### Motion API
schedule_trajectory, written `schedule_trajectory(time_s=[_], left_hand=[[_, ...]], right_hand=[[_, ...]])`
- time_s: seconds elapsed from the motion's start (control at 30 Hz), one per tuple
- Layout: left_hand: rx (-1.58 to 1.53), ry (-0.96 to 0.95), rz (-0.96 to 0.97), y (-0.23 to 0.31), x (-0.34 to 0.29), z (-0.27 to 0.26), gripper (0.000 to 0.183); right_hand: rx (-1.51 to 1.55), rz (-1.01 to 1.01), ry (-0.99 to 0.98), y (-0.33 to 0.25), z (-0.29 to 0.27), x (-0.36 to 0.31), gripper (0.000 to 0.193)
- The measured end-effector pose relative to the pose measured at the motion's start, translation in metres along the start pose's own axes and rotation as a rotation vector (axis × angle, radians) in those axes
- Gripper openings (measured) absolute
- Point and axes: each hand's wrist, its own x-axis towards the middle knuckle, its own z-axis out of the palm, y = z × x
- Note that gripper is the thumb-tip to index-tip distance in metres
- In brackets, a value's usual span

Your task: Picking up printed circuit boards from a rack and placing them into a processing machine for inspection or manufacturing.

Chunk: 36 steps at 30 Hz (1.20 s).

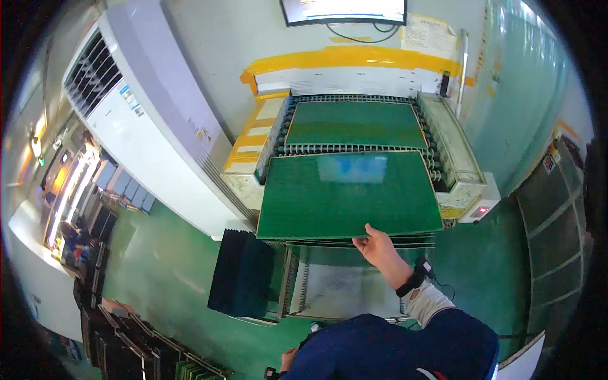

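Note:
My right hand [377,246] grips the near edge of a large flat green board [348,202], thumb on top and fingers underneath. The board's far part reaches over the rollers of a conveyor [437,163], and its glossy top mirrors a bright patch. A second green board [356,123] lies flat on the rollers farther back. Low in the picture, my left hand [289,360] hangs by my body; its fingers are mostly hidden, and I cannot make out anything in it.
Below the near board stands a slotted rack [345,282], with a dark ribbed block [237,275] at its left. A tall white air conditioner [152,120] rises on the left. A screen [345,9] hangs on the wall. More racks with boards [190,370] stand at lower left.

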Motion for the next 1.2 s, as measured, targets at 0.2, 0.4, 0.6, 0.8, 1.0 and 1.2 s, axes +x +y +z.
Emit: schedule_trajectory(time_s=[0.2,0.4,0.6,0.8,1.0,1.2], left_hand=[[0.082,0.056,-0.001,-0.048,0.031,0.000,0.036],[0.072,0.016,-0.034,-0.062,0.036,-0.001,0.034],[-0.076,0.017,-0.075,-0.048,0.027,-0.002,0.037],[-0.189,0.013,-0.114,-0.046,0.020,0.004,0.039],[-0.145,0.033,-0.098,-0.043,0.009,0.005,0.037],[-0.090,0.028,-0.070,-0.023,0.000,0.006,0.034]], right_hand=[[0.008,-0.047,0.004,-0.015,0.011,0.017,0.016],[-0.005,-0.073,0.038,-0.037,0.013,0.039,0.015],[-0.055,-0.127,-0.015,-0.061,0.009,0.057,0.017],[-0.049,-0.144,0.044,-0.055,0.008,0.054,0.020],[-0.077,-0.122,0.033,-0.057,-0.003,0.064,0.020],[-0.067,-0.139,0.056,-0.063,-0.002,0.065,0.017]])
